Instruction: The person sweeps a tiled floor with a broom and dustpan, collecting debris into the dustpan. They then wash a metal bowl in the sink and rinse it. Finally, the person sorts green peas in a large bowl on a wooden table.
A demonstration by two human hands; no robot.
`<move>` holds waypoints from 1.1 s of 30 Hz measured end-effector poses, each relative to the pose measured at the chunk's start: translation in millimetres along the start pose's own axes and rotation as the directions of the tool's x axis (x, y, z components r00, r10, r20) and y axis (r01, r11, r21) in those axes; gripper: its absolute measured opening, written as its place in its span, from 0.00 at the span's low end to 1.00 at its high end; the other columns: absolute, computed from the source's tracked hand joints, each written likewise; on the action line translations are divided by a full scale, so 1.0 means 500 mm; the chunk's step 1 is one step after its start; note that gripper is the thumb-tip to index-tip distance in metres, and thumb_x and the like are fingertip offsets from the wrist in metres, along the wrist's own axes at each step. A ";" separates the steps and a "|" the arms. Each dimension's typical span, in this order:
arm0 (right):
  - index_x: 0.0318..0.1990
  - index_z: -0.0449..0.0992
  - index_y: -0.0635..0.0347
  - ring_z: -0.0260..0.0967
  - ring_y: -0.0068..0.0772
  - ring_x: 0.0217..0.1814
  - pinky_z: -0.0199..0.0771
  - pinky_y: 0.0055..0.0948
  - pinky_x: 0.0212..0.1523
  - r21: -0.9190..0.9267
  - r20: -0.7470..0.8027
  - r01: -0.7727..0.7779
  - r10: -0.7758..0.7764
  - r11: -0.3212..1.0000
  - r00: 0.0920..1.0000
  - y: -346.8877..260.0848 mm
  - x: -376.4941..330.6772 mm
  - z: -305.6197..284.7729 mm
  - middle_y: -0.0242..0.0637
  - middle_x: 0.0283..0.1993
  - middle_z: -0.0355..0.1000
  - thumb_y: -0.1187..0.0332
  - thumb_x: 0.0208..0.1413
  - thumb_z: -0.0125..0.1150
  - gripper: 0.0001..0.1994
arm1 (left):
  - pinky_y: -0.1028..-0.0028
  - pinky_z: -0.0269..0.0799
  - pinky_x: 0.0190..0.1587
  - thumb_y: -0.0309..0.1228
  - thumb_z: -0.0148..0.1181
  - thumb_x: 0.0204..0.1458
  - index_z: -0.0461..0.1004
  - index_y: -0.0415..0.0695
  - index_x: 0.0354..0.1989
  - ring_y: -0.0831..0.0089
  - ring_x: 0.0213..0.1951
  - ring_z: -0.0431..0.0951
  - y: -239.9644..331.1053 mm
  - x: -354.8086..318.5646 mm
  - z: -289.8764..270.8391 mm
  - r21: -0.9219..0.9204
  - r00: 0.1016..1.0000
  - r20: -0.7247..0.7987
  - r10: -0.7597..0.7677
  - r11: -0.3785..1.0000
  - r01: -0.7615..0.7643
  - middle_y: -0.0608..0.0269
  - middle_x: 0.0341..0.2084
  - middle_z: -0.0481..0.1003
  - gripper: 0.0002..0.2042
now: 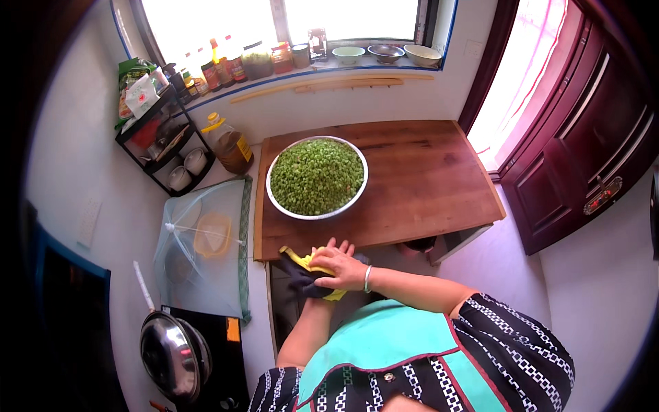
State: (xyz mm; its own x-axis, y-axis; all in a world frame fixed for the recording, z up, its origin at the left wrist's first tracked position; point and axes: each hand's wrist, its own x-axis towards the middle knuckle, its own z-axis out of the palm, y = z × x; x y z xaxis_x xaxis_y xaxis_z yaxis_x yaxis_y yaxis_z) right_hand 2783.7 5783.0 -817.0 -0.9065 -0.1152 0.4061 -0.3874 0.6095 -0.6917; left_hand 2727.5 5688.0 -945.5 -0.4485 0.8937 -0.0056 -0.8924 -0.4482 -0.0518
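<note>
Both my hands meet just off the front edge of the wooden table. My left hand [340,244] is mostly covered, with its fingertips stretched out and apart. My right hand [342,270], with a light bracelet at the wrist, lies across it, fingers bent over a yellow and dark cloth [299,276]. The cloth bunches around the left palm and wrist; whether it is a rag or a glove I cannot tell. Beyond the hands, a wide white-rimmed basin [270,189] heaped with chopped green vegetable pieces rests on the table [425,185].
On the left stand a mesh food cover [177,257], a lidded pan [168,357] on a black stove [230,367], an oil jug [230,147] and a black rack [159,165]. Bottles, jars and bowls [386,53] line the windowsill. A dark red door [583,144] stands open at right.
</note>
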 end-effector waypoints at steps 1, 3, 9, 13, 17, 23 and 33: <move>0.44 0.69 0.55 0.61 0.44 0.49 0.58 0.36 0.53 -0.028 -0.056 0.008 -0.010 1.000 0.998 -0.021 -0.013 -0.001 0.41 0.45 0.63 0.66 0.41 0.64 0.20 | 0.58 0.59 0.54 0.56 0.38 0.52 0.66 0.50 0.47 0.61 0.48 0.66 -0.023 -0.009 0.037 0.040 0.999 -0.039 0.031 0.999 -0.030 0.60 0.47 0.66 0.25; 0.40 0.69 0.55 0.62 0.45 0.44 0.62 0.38 0.48 -0.080 -0.168 0.100 -0.112 0.992 0.979 -0.050 -0.023 -0.023 0.42 0.40 0.63 0.67 0.37 0.67 0.19 | 0.59 0.60 0.54 0.55 0.38 0.53 0.66 0.48 0.46 0.62 0.48 0.67 -0.066 -0.002 0.156 0.126 0.991 -0.093 0.093 0.989 -0.081 0.60 0.46 0.67 0.25; 0.38 0.69 0.55 0.64 0.42 0.35 0.68 0.36 0.35 -0.351 -0.247 -0.010 -0.083 0.936 0.965 -0.025 -0.071 -0.083 0.39 0.32 0.64 0.67 0.41 0.61 0.15 | 0.66 0.61 0.54 0.49 0.39 0.55 0.66 0.46 0.48 0.65 0.49 0.67 -0.103 -0.003 0.184 0.193 0.989 0.130 0.064 0.977 -0.088 0.60 0.47 0.67 0.22; 0.33 0.69 0.54 0.63 0.39 0.34 0.67 0.34 0.35 -0.532 -0.347 -0.190 -0.008 0.825 0.938 0.087 -0.136 -0.176 0.37 0.31 0.65 0.68 0.42 0.55 0.08 | 0.62 0.53 0.59 0.51 0.34 0.56 0.58 0.45 0.56 0.63 0.53 0.63 -0.200 0.046 0.243 0.273 0.992 -0.118 -0.047 0.959 0.078 0.60 0.50 0.66 0.26; 0.38 0.69 0.53 0.63 0.41 0.39 0.65 0.34 0.38 -0.610 -0.526 -0.438 0.076 0.660 0.847 0.192 -0.196 -0.356 0.38 0.36 0.66 0.60 0.44 0.56 0.14 | 0.56 0.56 0.56 0.47 0.38 0.57 0.57 0.47 0.57 0.60 0.56 0.61 -0.259 0.100 0.323 0.342 0.995 -0.045 -0.094 0.934 0.104 0.57 0.54 0.63 0.24; 0.47 0.70 0.58 0.65 0.42 0.51 0.65 0.32 0.49 -0.200 -0.424 -0.428 0.316 0.882 0.849 0.180 -0.201 -0.471 0.39 0.48 0.68 0.58 0.50 0.56 0.19 | 0.62 0.61 0.54 0.39 0.44 0.56 0.68 0.45 0.47 0.65 0.52 0.66 -0.282 0.162 0.295 0.374 0.947 -0.305 0.105 0.927 0.017 0.59 0.48 0.69 0.15; 0.46 0.71 0.62 0.68 0.29 0.47 0.68 0.26 0.47 0.439 0.075 -0.324 0.326 0.838 0.943 0.021 -0.217 -0.398 0.40 0.45 0.70 0.64 0.55 0.51 0.14 | 0.68 0.67 0.48 0.32 0.47 0.54 0.70 0.44 0.41 0.68 0.44 0.72 -0.278 0.052 0.329 0.411 0.922 -0.307 0.236 0.907 -0.095 0.61 0.38 0.74 0.09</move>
State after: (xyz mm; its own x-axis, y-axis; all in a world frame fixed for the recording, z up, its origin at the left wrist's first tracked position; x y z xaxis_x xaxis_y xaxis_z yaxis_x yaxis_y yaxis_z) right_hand 2911.6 5958.2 -749.4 -0.9931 0.0313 0.1130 -0.1044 0.2034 -0.9735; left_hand 2831.7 5770.5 -774.3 -0.6092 0.7237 -0.3242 -0.7864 -0.4990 0.3640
